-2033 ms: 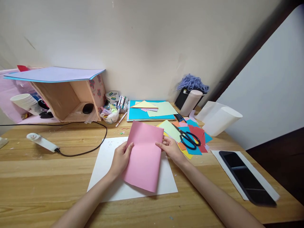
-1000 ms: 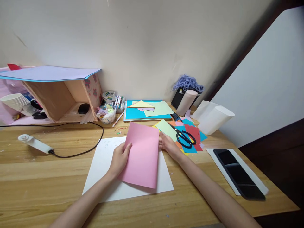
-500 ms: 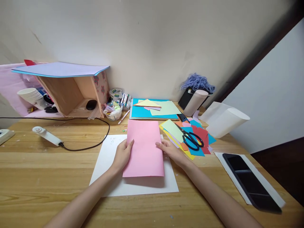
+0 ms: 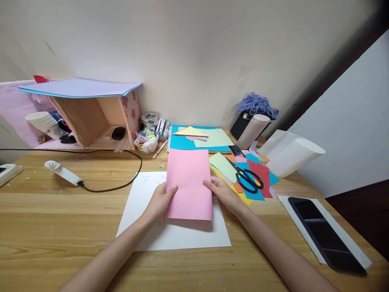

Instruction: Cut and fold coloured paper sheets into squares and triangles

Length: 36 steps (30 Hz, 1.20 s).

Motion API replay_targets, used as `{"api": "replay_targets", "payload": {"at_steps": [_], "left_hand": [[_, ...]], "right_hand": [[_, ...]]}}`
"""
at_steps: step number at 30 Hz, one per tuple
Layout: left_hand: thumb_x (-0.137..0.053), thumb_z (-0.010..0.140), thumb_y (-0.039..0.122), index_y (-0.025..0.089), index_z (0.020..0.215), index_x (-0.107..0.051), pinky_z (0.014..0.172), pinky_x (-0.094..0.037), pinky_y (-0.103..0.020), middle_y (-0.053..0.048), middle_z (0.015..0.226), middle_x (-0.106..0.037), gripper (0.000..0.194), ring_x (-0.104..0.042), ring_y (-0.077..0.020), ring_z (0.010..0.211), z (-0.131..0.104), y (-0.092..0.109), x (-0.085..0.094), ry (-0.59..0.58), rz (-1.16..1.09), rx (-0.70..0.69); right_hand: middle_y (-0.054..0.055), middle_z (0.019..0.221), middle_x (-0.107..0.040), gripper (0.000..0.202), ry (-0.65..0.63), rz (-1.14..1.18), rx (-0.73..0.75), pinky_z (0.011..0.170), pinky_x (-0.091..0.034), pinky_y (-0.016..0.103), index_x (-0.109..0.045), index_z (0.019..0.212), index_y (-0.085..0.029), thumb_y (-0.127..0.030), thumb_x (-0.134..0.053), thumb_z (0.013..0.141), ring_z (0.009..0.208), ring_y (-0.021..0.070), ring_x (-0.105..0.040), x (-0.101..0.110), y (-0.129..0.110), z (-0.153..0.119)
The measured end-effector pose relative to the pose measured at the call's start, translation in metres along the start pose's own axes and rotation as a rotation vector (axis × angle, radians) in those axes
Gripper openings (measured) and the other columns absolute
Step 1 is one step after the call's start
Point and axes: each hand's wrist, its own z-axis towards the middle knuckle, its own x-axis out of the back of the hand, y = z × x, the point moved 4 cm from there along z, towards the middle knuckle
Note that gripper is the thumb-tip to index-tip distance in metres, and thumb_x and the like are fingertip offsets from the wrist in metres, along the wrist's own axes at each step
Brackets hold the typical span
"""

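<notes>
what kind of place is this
Probably a home craft desk: a wooden table against a wall, with coloured paper scraps, scissors and markers, and both hands holding a pink sheet.

Two bare forearms come in from the lower edge of the view, one on each side, both without sleeves as far back as the picture shows. The left hand [image 4: 159, 200] has no ring, watch or bracelet on it; back from its fingers [image 4: 172, 190] the wrist is bare too. The right hand [image 4: 225, 194] is likewise plain, with nothing worn behind its fingers [image 4: 209, 185] at the wrist or along the forearm. The nails on both hands are short and show no polish. No gloves, bands or markings appear anywhere on either arm
</notes>
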Motion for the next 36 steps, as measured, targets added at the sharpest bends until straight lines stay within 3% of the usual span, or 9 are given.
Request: {"api": "replay_targets", "payload": {"at_steps": [3,7,14,17,22,25,28,31,36], "left_hand": [[-0.053,0.072,0.044,0.01,0.095,-0.059,0.069,-0.046,-0.034,-0.011,0.097,-0.066,0.041,-0.059,-0.0274,0.088,0.004,-0.002,0.004,0.035,0.049,-0.039],[-0.05,0.074,0.044,0.011,0.092,-0.06,0.07,-0.044,-0.033,-0.01,0.091,-0.067,0.039,-0.059,-0.0263,0.084,0.007,-0.001,0.008,0.068,0.159,-0.099],[-0.049,0.074,0.046,0.011,0.091,-0.06,0.068,-0.044,-0.032,-0.01,0.097,-0.065,0.041,-0.059,-0.0264,0.085,0.011,0.0,0.015,0.152,0.21,-0.146],[-0.05,0.074,0.047,0.01,0.096,-0.06,0.07,-0.045,-0.034,-0.012,0.1,-0.065,0.044,-0.059,-0.027,0.087,0.009,0.001,0.012,0.106,0.154,-0.121],[-0.056,0.071,0.047,0.01,0.103,-0.058,0.073,-0.046,-0.034,-0.014,0.099,-0.065,0.049,-0.059,-0.0274,0.091,0.004,0.003,0.001,-0.099,0.022,-0.041],[-0.057,0.07,0.048,0.009,0.104,-0.059,0.075,-0.046,-0.034,-0.014,0.1,-0.065,0.051,-0.058,-0.0275,0.094,0.006,0.0,0.001,-0.104,0.03,-0.056],[-0.056,0.069,0.048,0.008,0.101,-0.059,0.072,-0.046,-0.034,-0.013,0.098,-0.065,0.051,-0.058,-0.0277,0.091,0.01,-0.004,0.006,-0.039,0.081,-0.063],[-0.056,0.069,0.049,0.009,0.098,-0.06,0.068,-0.045,-0.033,-0.013,0.1,-0.065,0.05,-0.059,-0.0271,0.087,0.012,-0.005,0.01,-0.005,0.11,-0.057],[-0.056,0.069,0.047,0.01,0.095,-0.062,0.067,-0.044,-0.032,-0.012,0.096,-0.066,0.045,-0.06,-0.0256,0.082,0.012,0.0,0.013,0.001,0.131,-0.093]], "right_hand": [[0.006,0.083,-0.064,0.033,-0.103,-0.02,-0.056,0.067,-0.045,0.03,-0.061,0.087,-0.015,-0.045,-0.058,0.072,0.077,0.02,-0.059,-0.004,0.003,-0.001],[0.005,0.073,-0.064,0.034,-0.044,-0.042,-0.061,0.06,-0.044,0.029,-0.061,0.076,-0.015,-0.047,-0.053,0.075,0.067,0.0178,-0.058,0.001,0.012,0.001],[0.002,0.074,-0.064,0.032,-0.118,-0.043,-0.053,0.059,-0.043,0.026,-0.062,0.088,-0.016,-0.044,-0.058,0.072,0.066,0.0163,-0.058,-0.003,0.016,0.003],[0.002,0.077,-0.064,0.031,-0.018,-0.076,0.008,0.064,-0.043,0.027,-0.063,0.085,-0.016,-0.044,-0.052,0.076,0.073,0.0175,-0.058,0.002,0.013,0.004],[0.001,0.076,-0.062,0.027,0.076,-0.181,0.079,0.063,-0.041,0.027,-0.062,0.078,-0.017,-0.041,-0.05,0.079,0.071,0.017,-0.056,0.011,0.009,0.004],[0.001,0.074,-0.061,0.026,0.131,-0.187,0.09,0.062,-0.042,0.027,-0.061,0.076,-0.018,-0.042,-0.051,0.078,0.07,0.017,-0.056,0.012,0.005,0.002],[0.001,0.076,-0.063,0.027,0.015,-0.12,0.037,0.064,-0.045,0.027,-0.06,0.081,-0.018,-0.044,-0.054,0.075,0.071,0.0169,-0.059,0.005,0.004,0.001],[0.0,0.06,-0.062,0.031,-0.149,-0.093,-0.105,0.051,-0.044,0.025,-0.057,0.08,-0.016,-0.046,-0.057,0.072,0.051,0.0136,-0.057,-0.002,0.009,-0.002],[-0.003,0.048,-0.057,0.03,-0.134,-0.034,-0.147,0.041,-0.039,0.019,-0.052,0.072,-0.016,-0.046,-0.055,0.074,0.04,0.0093,-0.052,-0.001,0.013,-0.003]]}}
